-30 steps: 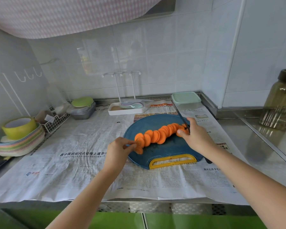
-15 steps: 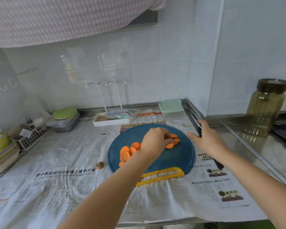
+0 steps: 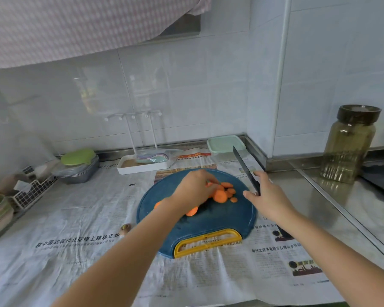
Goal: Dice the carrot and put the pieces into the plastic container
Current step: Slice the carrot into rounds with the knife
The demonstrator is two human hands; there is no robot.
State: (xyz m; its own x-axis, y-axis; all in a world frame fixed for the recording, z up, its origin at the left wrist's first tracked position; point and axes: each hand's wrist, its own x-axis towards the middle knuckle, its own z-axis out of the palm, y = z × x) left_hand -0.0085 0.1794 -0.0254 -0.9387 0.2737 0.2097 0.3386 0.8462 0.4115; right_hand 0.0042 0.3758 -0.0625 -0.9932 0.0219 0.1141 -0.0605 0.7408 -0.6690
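Head camera, looking down at a kitchen table (image 3: pixel 315 196) spread with newspaper (image 3: pixel 75 251). A round blue cutting board (image 3: pixel 213 222) with a yellow handle lies in the middle, handle toward the person.

On the far half of the board are orange carrot slices (image 3: pixel 223 194), round coins rather than dice, some overlapping and some loose. The left hand (image 3: pixel 195 189) arches over them with its grip closed, fingers curled down around a cluster of slices. It looks to be bunching them into a stack so they can be cut across. More slices show under its wrist.

The right hand (image 3: pixel 269 197) hovers just beside the board's right edge, its grip clamped on the handle of a dark knife (image 3: pixel 245 169). The blade is raised and angled up and away toward the wall, probably to keep the edge clear of the left fingers while they arrange the slices.

The plastic container (image 3: pixel 225 145), clear with a pale green lid on it, stands at the back against the tiled wall, behind the board and well apart from the carrot. No carrot appears to be inside it.

A tall glass jar (image 3: pixel 350 147) stands on the right.
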